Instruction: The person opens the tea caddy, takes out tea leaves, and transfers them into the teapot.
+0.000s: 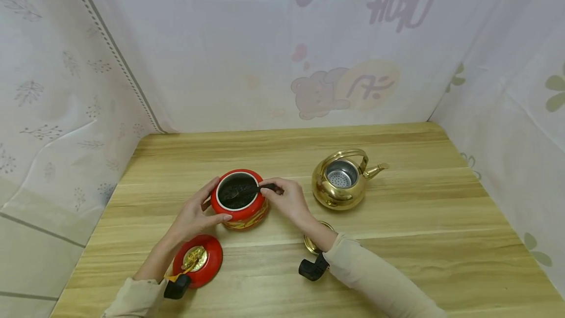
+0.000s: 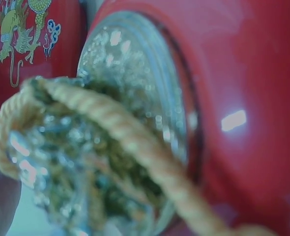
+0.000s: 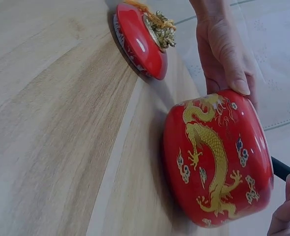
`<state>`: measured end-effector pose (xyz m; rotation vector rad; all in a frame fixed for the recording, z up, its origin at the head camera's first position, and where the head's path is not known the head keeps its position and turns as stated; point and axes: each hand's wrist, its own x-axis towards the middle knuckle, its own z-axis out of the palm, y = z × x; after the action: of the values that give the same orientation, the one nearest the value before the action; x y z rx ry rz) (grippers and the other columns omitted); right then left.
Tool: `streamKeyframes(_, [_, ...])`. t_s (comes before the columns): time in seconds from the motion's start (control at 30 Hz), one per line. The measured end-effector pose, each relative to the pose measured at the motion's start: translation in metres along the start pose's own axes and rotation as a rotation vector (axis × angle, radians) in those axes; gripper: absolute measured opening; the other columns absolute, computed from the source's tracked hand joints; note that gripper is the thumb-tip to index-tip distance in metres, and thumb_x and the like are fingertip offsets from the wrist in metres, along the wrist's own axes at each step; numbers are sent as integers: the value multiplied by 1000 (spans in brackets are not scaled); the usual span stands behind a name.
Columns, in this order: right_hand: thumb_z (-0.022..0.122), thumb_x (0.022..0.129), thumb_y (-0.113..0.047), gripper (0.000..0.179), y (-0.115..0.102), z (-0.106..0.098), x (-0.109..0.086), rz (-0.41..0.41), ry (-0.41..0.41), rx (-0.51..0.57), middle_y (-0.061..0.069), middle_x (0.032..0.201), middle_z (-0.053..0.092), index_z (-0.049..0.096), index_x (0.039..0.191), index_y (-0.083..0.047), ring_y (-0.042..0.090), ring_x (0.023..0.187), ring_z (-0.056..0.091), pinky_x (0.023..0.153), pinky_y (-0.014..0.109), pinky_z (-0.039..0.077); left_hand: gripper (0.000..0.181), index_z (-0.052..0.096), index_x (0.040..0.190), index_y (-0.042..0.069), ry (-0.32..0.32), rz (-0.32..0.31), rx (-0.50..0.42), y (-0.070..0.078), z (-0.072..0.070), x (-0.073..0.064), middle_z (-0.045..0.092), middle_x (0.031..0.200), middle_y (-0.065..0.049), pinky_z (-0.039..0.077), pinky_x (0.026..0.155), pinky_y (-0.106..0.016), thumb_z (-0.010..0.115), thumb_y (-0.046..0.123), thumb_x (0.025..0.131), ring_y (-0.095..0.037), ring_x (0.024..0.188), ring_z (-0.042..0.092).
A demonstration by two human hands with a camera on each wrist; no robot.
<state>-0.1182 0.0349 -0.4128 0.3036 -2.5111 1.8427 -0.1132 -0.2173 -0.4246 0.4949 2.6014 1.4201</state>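
A red jar (image 1: 260,214) with a white rim and a golden dragon on its side holds dark, leaf-like contents (image 1: 231,188). My left hand (image 1: 194,217) grips the jar from the left, thumb on the near side and fingers at the far side. Between thumb and fingers, my right hand (image 1: 287,200) pinches a slim black scoop (image 1: 252,190) that reaches over the rim into the jar. In the right wrist view the dragon side of the jar (image 3: 209,162) faces the camera, and the scoop handle (image 3: 282,168) sticks out beyond the rim.
Below my left wrist lies the jar's red lid (image 1: 214,261) with a gold knob and cord. A gold kettle (image 1: 337,195) with a strainer inside stands uncovered to the right, spout pointing right. My right forearm partly covers a small gold lid (image 1: 310,245). Fabric walls enclose the wooden table (image 1: 419,239).
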Motion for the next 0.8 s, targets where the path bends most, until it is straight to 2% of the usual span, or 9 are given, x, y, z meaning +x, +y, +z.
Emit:
streamKeyframes(0.17, [67,87,-12,18,0,-9,-5,29,11,80,18,74,64,71,102,-4,5,59,51,49,15,40,97,25,148,6,2,6,0,2,-1,0,29,152,-15,39,102,-41,82,24,72,-37,136,34])
streamKeyframes(0.23, [67,87,-13,19,-1,-12,-7,41,15,99,20,75,63,71,103,-3,6,58,50,49,15,39,97,25,148,6,3,8,7,3,-1,0,29,151,-16,39,102,-42,82,25,72,-37,135,34])
streamKeyframes(0.4, [66,88,-12,18,-4,-20,-11,67,36,161,14,78,66,70,103,-3,6,59,50,48,15,40,96,25,148,5,0,5,14,3,-1,0,28,152,-16,39,102,-43,82,25,73,-38,136,33])
streamKeyframes(0.53, [65,88,-9,18,-5,-25,-13,54,60,219,7,73,64,69,103,0,7,57,49,47,16,39,96,24,148,4,-1,4,22,1,0,0,28,152,-17,38,102,-43,81,26,73,-38,136,32])
streamKeyframes(0.63, [65,88,-7,19,-14,-32,-16,52,70,244,1,70,61,69,104,2,6,55,48,46,16,39,97,25,148,4,0,7,29,1,1,0,27,152,-17,38,102,-43,81,26,73,-39,136,32])
streamKeyframes(0.8, [65,88,-7,21,-16,-39,-21,31,81,254,4,74,64,68,106,3,6,54,47,45,15,38,99,23,148,1,5,-7,46,3,1,0,26,152,-18,36,105,-46,82,27,73,-40,135,33])
